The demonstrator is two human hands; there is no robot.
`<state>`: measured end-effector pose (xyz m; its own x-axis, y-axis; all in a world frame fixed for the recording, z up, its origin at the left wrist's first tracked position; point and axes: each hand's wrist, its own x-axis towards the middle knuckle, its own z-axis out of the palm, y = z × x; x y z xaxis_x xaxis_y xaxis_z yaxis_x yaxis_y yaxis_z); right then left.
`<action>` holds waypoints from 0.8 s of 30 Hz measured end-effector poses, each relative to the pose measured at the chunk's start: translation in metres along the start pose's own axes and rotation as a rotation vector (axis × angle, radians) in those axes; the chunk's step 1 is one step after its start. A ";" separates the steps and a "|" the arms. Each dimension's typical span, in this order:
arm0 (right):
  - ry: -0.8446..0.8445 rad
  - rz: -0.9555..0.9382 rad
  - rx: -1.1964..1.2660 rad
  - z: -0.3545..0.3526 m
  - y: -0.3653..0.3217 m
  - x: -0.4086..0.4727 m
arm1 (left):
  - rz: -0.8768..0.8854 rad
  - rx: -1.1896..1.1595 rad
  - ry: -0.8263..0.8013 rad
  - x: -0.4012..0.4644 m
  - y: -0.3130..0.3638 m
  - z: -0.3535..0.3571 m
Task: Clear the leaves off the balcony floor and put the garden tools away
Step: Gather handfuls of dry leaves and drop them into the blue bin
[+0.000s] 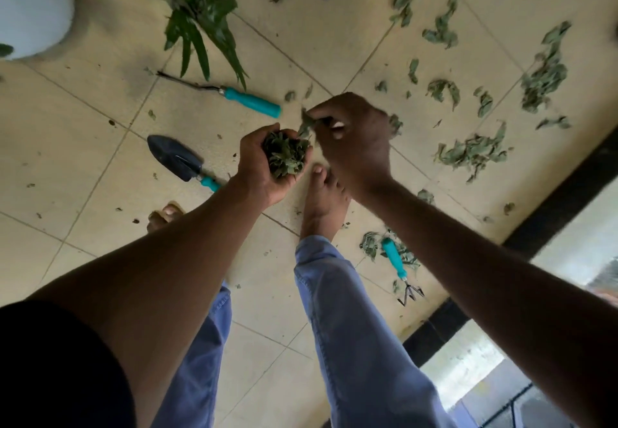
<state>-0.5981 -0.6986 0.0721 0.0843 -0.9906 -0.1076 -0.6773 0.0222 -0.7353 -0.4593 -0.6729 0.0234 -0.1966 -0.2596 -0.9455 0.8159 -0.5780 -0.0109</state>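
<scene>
The left hand (264,166) cups a wad of green leaves (285,155), fingers curled around it. The right hand (354,139) pinches one leaf (306,123) at the wad's one o'clock. Dry green leaves (475,151) litter the beige tiled floor (301,36) toward three o'clock; a black trowel with teal handle (182,161) lies at nine.

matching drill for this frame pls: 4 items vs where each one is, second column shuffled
Items:
1. trowel
2. rake
3. weeder
4. leaf wad

Places:
A. cupped in the left hand
B. on the floor below the plant
C. on the floor left of the left hand
D. lying on leaves by the black kerb

Pairs: 1-C, 2-D, 3-B, 4-A
</scene>
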 end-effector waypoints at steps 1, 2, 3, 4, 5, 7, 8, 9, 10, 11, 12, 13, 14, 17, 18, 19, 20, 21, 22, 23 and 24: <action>-0.007 0.014 0.024 -0.003 -0.017 -0.009 | 0.017 0.028 -0.008 -0.010 0.000 0.004; -0.017 0.028 0.026 -0.005 -0.031 -0.017 | 0.028 0.060 -0.030 -0.020 0.000 0.009; -0.028 0.037 -0.001 -0.006 -0.040 -0.024 | 0.033 0.088 -0.059 -0.030 -0.001 0.015; -0.047 0.042 -0.041 -0.006 -0.049 -0.030 | 0.035 0.097 -0.092 -0.039 -0.001 0.019; -0.071 0.045 -0.083 -0.006 -0.054 -0.035 | 0.040 0.102 -0.115 -0.048 -0.001 0.023; -0.120 0.053 -0.146 -0.008 -0.065 -0.040 | 0.046 0.098 -0.116 -0.064 -0.001 0.029; -0.130 0.049 -0.173 -0.011 -0.072 -0.040 | 0.047 0.105 -0.118 -0.071 0.000 0.032; -0.132 0.039 -0.197 -0.015 -0.078 -0.039 | 0.049 0.119 -0.136 -0.079 0.001 0.036; -0.133 0.028 -0.215 -0.018 -0.084 -0.038 | 0.051 0.135 -0.164 -0.087 0.001 0.040; -0.131 0.013 -0.235 -0.021 -0.089 -0.038 | 0.048 0.155 -0.189 -0.095 0.001 0.045; -0.133 0.008 -0.270 -0.023 -0.093 -0.038 | 0.040 0.181 -0.205 -0.102 0.001 0.049; -0.156 0.023 -0.294 -0.024 -0.097 -0.039 | 0.028 0.213 -0.214 -0.108 0.001 0.052; -0.185 0.061 -0.312 -0.026 -0.102 -0.039 | 0.017 0.237 -0.212 -0.111 0.001 0.054; -0.225 0.112 -0.291 -0.031 -0.116 -0.042 | 0.026 0.310 -0.196 -0.118 0.002 0.054; -0.226 0.118 -0.277 -0.035 -0.124 -0.044 | 0.035 0.341 -0.186 -0.118 0.003 0.053; -0.229 0.125 -0.263 -0.039 -0.129 -0.047 | 0.037 0.371 -0.175 -0.118 0.005 0.052; -0.243 0.136 -0.259 -0.043 -0.135 -0.051 | 0.032 0.399 -0.155 -0.120 0.007 0.052; -0.254 0.135 -0.257 -0.045 -0.136 -0.056 | 0.024 0.425 -0.129 -0.123 0.007 0.051; -0.243 0.142 -0.270 -0.047 -0.139 -0.062 | 0.014 0.460 -0.111 -0.125 0.007 0.048; -0.214 0.155 -0.300 -0.048 -0.141 -0.068 | 0.000 0.489 -0.112 -0.129 0.005 0.046; -0.192 0.170 -0.331 -0.051 -0.145 -0.073 | -0.016 0.516 -0.118 -0.134 0.003 0.044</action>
<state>-0.5435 -0.6360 0.2203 0.0644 -0.9327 -0.3550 -0.8890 0.1080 -0.4449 -0.4542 -0.6734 0.1642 -0.2914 -0.3157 -0.9030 0.4443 -0.8807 0.1645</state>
